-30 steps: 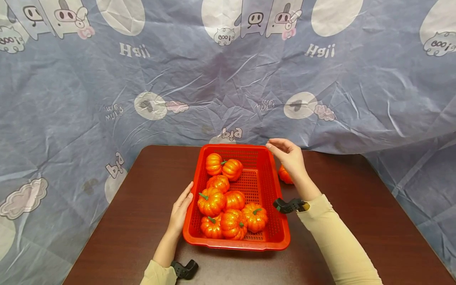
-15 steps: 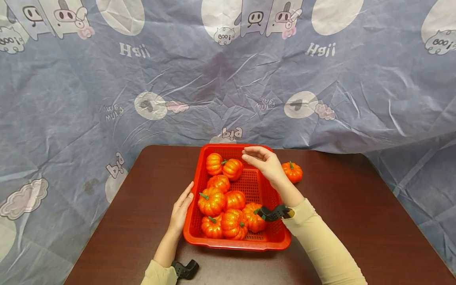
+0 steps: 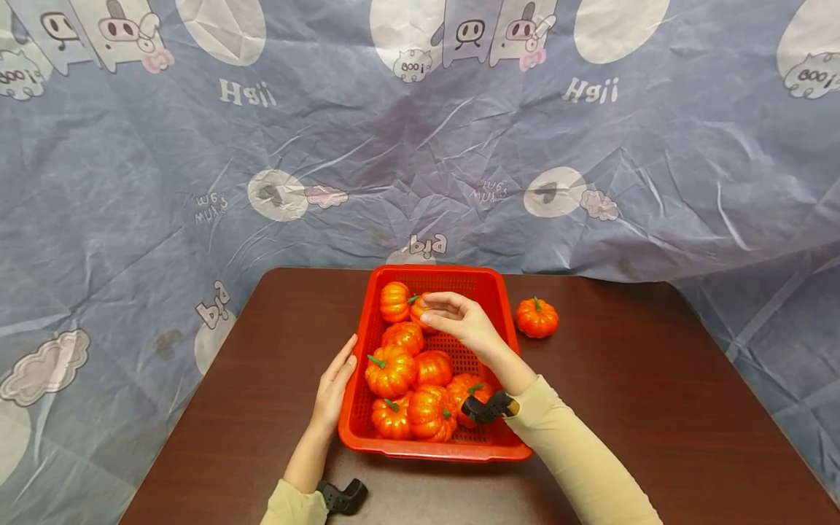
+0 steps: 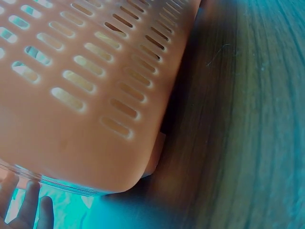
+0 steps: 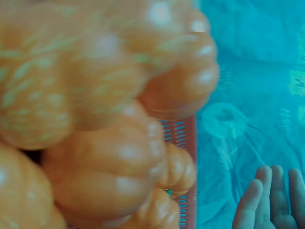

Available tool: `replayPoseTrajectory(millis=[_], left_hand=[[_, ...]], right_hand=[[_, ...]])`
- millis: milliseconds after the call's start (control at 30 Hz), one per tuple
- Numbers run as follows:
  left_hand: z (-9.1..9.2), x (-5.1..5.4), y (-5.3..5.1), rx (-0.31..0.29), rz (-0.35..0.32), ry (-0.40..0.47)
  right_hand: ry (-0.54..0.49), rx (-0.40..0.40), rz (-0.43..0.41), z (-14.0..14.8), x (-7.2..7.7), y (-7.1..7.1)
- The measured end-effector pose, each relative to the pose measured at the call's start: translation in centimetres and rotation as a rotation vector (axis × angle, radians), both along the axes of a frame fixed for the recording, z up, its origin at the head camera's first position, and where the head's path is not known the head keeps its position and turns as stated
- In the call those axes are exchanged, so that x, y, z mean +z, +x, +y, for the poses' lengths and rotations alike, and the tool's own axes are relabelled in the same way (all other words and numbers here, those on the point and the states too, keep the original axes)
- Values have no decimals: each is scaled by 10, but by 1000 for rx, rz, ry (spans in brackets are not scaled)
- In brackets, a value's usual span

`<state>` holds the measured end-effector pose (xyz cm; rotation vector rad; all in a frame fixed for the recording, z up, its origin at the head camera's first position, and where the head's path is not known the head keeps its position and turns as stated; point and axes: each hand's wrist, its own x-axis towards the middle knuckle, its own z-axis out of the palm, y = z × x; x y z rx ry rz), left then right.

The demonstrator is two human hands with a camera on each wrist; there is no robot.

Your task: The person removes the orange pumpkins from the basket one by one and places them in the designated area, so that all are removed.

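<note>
A red slotted basket (image 3: 436, 453) holds several orange toy pumpkins (image 3: 390, 371), some with green stems. My left hand (image 3: 333, 388) rests with fairly straight fingers against the basket's left side; the left wrist view shows its fingers (image 4: 31, 202) at the basket's rim. Over the back half of the basket is my right hand (image 3: 462, 323), fingers loosely bent and nothing in them, partly covering a pumpkin (image 3: 420, 312) near the back. In the right wrist view, that hand (image 5: 274, 205) has its fingers extended, with pumpkins (image 5: 105, 167) large beside it.
One more pumpkin (image 3: 537, 318) lies on the brown table (image 3: 630, 379) to the right of the basket. A blue-grey printed cloth (image 3: 394, 146) hangs behind the table. Each wrist wears a black device.
My right hand has moved left and slightly nearer, from the basket's back right corner to over its inside, uncovering the pumpkin outside. My left hand has stayed at the basket's side.
</note>
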<state>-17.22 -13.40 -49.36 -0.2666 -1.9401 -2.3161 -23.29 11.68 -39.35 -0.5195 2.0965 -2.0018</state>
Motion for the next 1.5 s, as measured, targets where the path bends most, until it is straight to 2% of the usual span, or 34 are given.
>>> replayPoseTrajectory(millis=[267, 333, 500, 600, 733, 1033, 1300, 1500], left_hand=[[0, 1, 1, -8, -6, 5], [0, 0, 0, -10, -5, 8], [0, -3, -1, -8, 3, 11], [0, -2, -1, -2, 10, 9], [0, -1, -1, -3, 7, 9], [0, 0, 0, -7, -6, 4], [0, -1, -1, -5, -3, 9], [1, -1, 0, -3, 1, 18]], right_hand=[[69, 76, -10, -3, -8, 2], [77, 86, 2, -4, -5, 6], [104, 117, 63, -9, -10, 7], [142, 153, 124, -11, -21, 3], [178, 206, 153, -16, -26, 4], [191, 290, 120, -21, -32, 6], [267, 292, 81, -22, -31, 9], [267, 284, 51, -22, -34, 9]])
